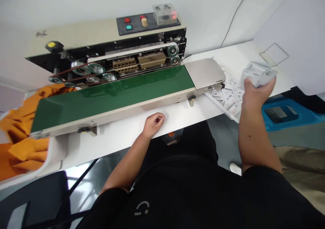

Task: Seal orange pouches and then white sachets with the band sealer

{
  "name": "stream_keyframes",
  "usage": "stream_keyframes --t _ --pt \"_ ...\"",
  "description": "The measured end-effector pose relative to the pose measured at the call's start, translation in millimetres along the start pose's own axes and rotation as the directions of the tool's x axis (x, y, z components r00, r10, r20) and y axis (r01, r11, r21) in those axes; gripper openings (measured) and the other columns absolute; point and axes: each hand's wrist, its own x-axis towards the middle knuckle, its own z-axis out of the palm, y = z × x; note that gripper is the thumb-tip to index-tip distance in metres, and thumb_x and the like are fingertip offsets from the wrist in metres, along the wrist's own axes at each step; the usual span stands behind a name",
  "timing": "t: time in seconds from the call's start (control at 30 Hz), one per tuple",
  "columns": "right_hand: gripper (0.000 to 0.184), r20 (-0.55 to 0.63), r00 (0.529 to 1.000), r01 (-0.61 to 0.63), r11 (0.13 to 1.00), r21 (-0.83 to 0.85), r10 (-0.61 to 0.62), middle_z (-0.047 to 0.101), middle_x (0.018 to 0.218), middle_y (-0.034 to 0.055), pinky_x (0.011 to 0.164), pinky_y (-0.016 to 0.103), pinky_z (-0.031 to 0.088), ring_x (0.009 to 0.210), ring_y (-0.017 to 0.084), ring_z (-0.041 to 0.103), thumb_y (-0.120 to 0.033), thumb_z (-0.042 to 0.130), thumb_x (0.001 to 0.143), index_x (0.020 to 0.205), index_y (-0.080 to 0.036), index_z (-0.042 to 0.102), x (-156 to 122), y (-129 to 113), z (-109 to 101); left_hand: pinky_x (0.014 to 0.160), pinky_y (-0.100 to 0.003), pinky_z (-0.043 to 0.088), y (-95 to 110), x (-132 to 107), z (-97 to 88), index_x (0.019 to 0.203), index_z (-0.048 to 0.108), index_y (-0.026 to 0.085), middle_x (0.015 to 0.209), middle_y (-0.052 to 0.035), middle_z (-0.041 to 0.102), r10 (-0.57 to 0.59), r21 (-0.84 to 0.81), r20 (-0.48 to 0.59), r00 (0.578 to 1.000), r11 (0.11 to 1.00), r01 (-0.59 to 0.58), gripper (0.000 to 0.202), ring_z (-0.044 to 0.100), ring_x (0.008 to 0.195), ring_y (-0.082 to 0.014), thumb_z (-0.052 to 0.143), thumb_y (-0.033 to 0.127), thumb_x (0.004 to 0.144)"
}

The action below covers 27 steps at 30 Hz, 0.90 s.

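A white bench (177, 120) stands against a white wall (76, 2). A band sealer (149, 49) with a green conveyor (111, 93) sits along its far side. The right hand (256, 93) is curled closed around a bundle of sachets (259, 74), held above the bench's right end, long axis roughly along the bench. Loose sachets (227, 100) lie below. The left hand (153, 124), a loose fist with nothing visible in it, rests at the near edge.
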Motion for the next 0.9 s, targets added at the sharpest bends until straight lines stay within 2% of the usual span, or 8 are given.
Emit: stream_keyframes --t 0.07,0.13,0.2,0.3,0.4,0.57,0.8,0.9 --pt "0.078 -0.079 0.997 0.015 0.978 0.207 0.001 0.057 0.139 0.028 0.106 0.048 0.057 0.129 0.03 0.065 -0.042 0.074 0.092 0.152 -0.009 0.038 -36 -43 -13 0.07 -0.025 0.053 1 0 -0.7 0.1 0.073 0.019 0.079 -0.002 0.071 0.03 -0.003 0.011 0.999 1.0 -0.03 0.018 0.065 0.07 -0.0135 0.067 0.035 0.097" --pt "0.059 0.099 0.988 0.079 0.947 0.313 -0.115 0.063 0.134 0.0178 0.102 0.047 0.06 0.123 0.028 0.068 -0.037 0.075 0.092 0.143 -0.018 0.051 -78 -95 -19 0.076 -0.028 0.055 1 0 -1.9 0.111 0.071 0.02 0.087 -0.0043 0.072 0.091 -0.007 0.017 0.996 0.996 -0.091 0.023 0.067 0.076 -0.0157 0.069 0.036 0.095" --pt "0.04 0.438 0.838 0.17 0.917 0.36 -0.327 0.068 0.13 0.0104 0.103 0.045 0.059 0.12 0.026 0.069 -0.029 0.07 0.096 0.134 -0.024 0.061 -115 -144 -12 0.08 -0.033 0.057 2 -1 -3.2 0.128 0.064 0.02 0.106 -0.0103 0.073 0.177 -0.017 0.006 0.984 0.984 -0.177 0.044 0.069 0.089 -0.0198 0.074 0.042 0.091" --pt "0.029 0.637 0.593 0.31 0.87 0.383 -0.492 0.072 0.124 0.0084 0.096 0.041 0.058 0.11 0.025 0.07 -0.022 0.065 0.098 0.127 -0.023 0.066 -152 -191 17 0.087 -0.041 0.06 1 -1 -4.1 0.151 0.045 0.024 0.141 -0.0208 0.06 0.298 -0.027 -0.026 0.954 0.954 -0.298 0.08 0.067 0.117 -0.0291 0.08 0.052 0.085" --pt "0.032 0.728 0.476 0.386 0.861 0.33 -0.493 0.072 0.123 0.0084 0.088 0.04 0.056 0.1 0.025 0.069 -0.02 0.061 0.1 0.131 -0.022 0.066 -170 -206 51 0.102 -0.052 0.058 2 -1 -3.0 0.16 0.033 0.029 0.152 -0.0214 0.052 0.405 0.053 0.022 0.914 0.913 -0.405 0.092 0.058 0.136 -0.0344 0.082 0.05 0.085" --pt "0.04 0.755 0.473 0.365 0.881 0.3 -0.453 0.07 0.127 0.0109 0.091 0.042 0.055 0.105 0.027 0.067 -0.017 0.062 0.097 0.138 -0.019 0.064 -185 -201 82 0.113 -0.054 0.054 7 3 0.1 0.153 0.05 0.028 0.143 -0.0173 0.061 0.381 0.193 0.101 0.919 0.899 -0.393 0.056 0.06 0.135 -0.0303 0.066 0.031 0.099" --pt "0.053 0.641 0.662 0.123 0.9 0.418 -0.388 0.064 0.141 0.0102 0.114 0.044 0.052 0.13 0.026 0.062 -0.022 0.068 0.093 0.145 -0.023 0.058 -194 -170 86 0.108 -0.045 0.059 4 3 1.9 0.136 0.065 0.024 0.13 -0.014 0.071 0.305 0.16 0.094 0.948 0.935 -0.316 0.034 0.069 0.122 -0.0251 0.061 0.026 0.102" --pt "0.052 0.675 0.688 0.0 0.931 0.365 -0.264 0.069 0.133 0.0092 0.11 0.045 0.054 0.121 0.027 0.067 -0.03 0.074 0.091 0.141 -0.024 0.061 -196 -159 88 0.106 -0.044 0.06 -2 1 3.7 0.135 0.064 0.023 0.128 -0.0138 0.072 0.262 0.148 0.071 0.962 0.951 -0.27 0.035 0.07 0.121 -0.0254 0.064 0.03 0.101"
